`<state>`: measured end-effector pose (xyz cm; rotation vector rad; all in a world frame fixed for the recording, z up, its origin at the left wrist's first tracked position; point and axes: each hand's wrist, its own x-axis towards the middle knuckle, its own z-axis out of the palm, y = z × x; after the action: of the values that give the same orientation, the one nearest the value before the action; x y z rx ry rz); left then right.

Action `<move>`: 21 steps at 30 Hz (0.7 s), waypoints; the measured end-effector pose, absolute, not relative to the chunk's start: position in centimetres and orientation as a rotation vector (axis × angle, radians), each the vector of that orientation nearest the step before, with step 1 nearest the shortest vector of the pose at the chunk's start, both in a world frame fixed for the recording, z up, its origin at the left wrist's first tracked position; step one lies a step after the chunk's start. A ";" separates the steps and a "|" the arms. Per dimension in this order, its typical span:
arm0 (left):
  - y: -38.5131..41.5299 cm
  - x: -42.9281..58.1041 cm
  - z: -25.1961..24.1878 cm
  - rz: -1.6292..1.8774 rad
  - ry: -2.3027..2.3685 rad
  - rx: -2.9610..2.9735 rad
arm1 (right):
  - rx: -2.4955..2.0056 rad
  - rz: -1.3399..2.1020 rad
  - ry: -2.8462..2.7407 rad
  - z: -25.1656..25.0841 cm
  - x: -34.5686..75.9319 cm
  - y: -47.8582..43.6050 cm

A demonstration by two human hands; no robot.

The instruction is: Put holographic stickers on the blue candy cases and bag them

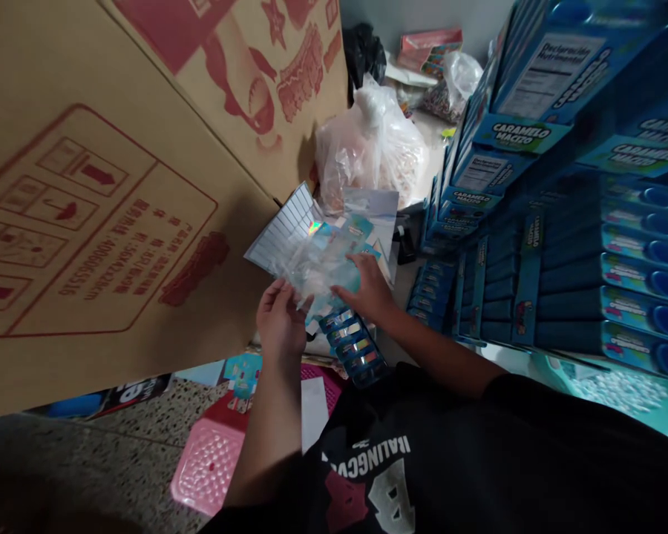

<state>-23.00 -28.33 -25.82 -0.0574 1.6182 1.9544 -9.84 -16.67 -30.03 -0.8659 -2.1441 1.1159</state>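
Note:
Clear plastic film or bags (312,271), crumpled and shiny, lie between my two hands above the work surface. My left hand (281,315) pinches their near left edge with thumb and fingers. On the other side, my right hand (370,288) has its thumb and fingers closed on the plastic. Light blue printed pieces (359,226) show beneath and behind the film; their exact kind is unclear. A lined sheet (286,226) leans by the carton to the left. Just below my hands sits a dark blue tray of small packets (356,345).
A large cardboard carton (145,185) walls off the left. Stacked blue candy boxes (512,185) rise on the right. Behind the papers stands a knotted white plastic bag (372,148). A pink stool (208,463) is at lower left, a turquoise one (617,389) at lower right.

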 end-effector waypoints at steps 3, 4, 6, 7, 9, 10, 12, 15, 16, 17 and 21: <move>-28.3 -22.7 -24.9 1.906 1.614 -0.003 | -0.877 1.077 -2.137 -29.8 -10.3 -16.9; -28.3 -22.7 -24.7 1.895 1.614 0.014 | -0.888 1.104 -2.118 -29.7 -10.4 -17.0; -28.5 -22.6 -24.4 1.887 1.607 0.044 | -0.936 1.192 -2.064 -29.6 -10.3 -17.2; -28.6 -22.5 -24.4 1.897 1.595 0.067 | -0.963 1.236 -2.038 -29.5 -10.3 -17.2; -29.0 -21.8 -24.5 1.916 1.576 0.169 | -1.006 1.291 -1.999 -29.2 -10.3 -17.2; -29.2 -21.3 -24.7 1.911 1.597 0.258 | -1.016 1.304 -1.987 -29.0 -10.4 -17.2; -29.7 -19.6 -25.3 1.817 1.719 0.492 | -1.004 1.319 -1.970 -28.8 -10.8 -17.3; -30.2 -16.8 -26.3 1.561 1.989 0.728 | -0.930 1.378 -1.959 -28.7 -11.6 -17.5; -30.2 -16.2 -26.6 1.516 2.040 0.750 | -0.901 1.408 -1.958 -28.7 -11.8 -17.7; -30.2 -15.9 -26.7 1.514 2.074 0.749 | -0.876 1.440 -1.955 -28.9 -11.9 -17.8; -30.2 -17.4 -27.0 1.638 2.221 0.739 | -0.777 1.573 -1.920 -29.5 -11.7 -18.0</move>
<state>-17.41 -30.18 -26.95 0.7394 2.2214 1.6381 -11.70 -17.95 -29.53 -0.7770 -1.9202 1.5734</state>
